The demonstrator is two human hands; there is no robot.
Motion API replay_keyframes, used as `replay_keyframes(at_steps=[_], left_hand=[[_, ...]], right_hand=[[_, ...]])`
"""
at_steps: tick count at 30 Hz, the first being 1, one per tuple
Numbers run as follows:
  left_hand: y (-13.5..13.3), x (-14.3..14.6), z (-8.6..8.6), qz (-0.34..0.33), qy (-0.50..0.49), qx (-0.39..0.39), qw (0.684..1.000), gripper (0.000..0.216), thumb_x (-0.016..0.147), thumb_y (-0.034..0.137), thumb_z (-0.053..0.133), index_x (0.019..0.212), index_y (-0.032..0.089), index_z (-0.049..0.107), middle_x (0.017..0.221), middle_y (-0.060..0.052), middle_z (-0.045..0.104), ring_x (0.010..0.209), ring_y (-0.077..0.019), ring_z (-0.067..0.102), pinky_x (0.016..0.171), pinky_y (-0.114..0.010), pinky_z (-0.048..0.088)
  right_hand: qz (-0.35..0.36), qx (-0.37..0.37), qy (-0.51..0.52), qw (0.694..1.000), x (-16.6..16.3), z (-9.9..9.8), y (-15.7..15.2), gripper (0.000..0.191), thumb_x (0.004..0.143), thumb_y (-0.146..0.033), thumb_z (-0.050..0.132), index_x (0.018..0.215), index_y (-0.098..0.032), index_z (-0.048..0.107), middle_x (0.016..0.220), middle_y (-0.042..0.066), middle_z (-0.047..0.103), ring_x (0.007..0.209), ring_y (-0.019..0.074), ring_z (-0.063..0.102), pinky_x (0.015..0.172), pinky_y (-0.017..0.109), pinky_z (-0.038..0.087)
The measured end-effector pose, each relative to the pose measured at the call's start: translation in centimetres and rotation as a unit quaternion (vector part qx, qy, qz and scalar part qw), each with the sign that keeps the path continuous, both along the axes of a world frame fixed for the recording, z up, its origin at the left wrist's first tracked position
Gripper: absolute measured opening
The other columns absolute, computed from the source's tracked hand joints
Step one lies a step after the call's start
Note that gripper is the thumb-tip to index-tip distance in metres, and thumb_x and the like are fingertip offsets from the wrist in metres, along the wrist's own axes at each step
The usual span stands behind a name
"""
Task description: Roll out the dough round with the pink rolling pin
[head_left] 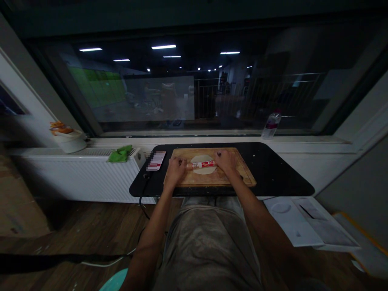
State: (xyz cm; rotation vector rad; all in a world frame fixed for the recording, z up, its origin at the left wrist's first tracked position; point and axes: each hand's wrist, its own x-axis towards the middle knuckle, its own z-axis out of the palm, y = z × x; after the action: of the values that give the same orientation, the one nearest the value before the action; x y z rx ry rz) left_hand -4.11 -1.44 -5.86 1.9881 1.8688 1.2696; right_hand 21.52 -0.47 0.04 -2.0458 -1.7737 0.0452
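A wooden rolling pin [203, 164] with a red and white label or wrapper round its middle lies across a flat, pale round of dough [205, 171]. My left hand [176, 169] is closed on the pin's left end. At the other end, my right hand [226, 159] grips the pin, its fingers curled round. Both handle ends are hidden in my hands. Beneath the dough is a wooden cutting board [178, 152], resting on a black table [277, 178] with rounded corners.
Left of the board lies a phone [156, 161] with a lit screen. A green cloth [120, 153] and a white pot [71, 141] sit on the radiator [75, 176]. A plastic bottle [271, 125] stands on the sill. An opened white box [306, 220] is low at the right.
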Motion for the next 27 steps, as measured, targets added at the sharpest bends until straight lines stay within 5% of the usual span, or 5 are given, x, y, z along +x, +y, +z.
replay_keyframes(at_steps=[11, 27], left_hand=[[-1.4, 0.5, 1.1, 0.014, 0.135, -0.066, 0.989, 0.035, 0.109, 0.015, 0.048, 0.135, 0.023, 0.071, 0.148, -0.014, 0.074, 0.144, -0.0330, 0.061, 0.119, -0.049, 0.050], [-5.0, 1.3, 3.6, 0.000, 0.183, -0.118, 0.976, 0.039, 0.107, 0.009, 0.048, 0.134, 0.022, 0.073, 0.132, -0.015, 0.082, 0.130, -0.0295, 0.076, 0.110, -0.038, 0.053]], right_hand=[[0.030, -0.028, -0.108, 0.993, -0.1, 0.3, -2.8, 0.049, 0.120, -0.029, 0.040, 0.127, -0.016, 0.087, 0.129, 0.018, 0.085, 0.120, 0.0293, 0.080, 0.094, 0.032, 0.055], [0.043, 0.057, -0.135, 0.988, 0.2, -1.4, -7.3, 0.038, 0.118, -0.022, 0.041, 0.120, -0.012, 0.078, 0.120, 0.019, 0.079, 0.119, 0.0301, 0.072, 0.094, 0.035, 0.049]])
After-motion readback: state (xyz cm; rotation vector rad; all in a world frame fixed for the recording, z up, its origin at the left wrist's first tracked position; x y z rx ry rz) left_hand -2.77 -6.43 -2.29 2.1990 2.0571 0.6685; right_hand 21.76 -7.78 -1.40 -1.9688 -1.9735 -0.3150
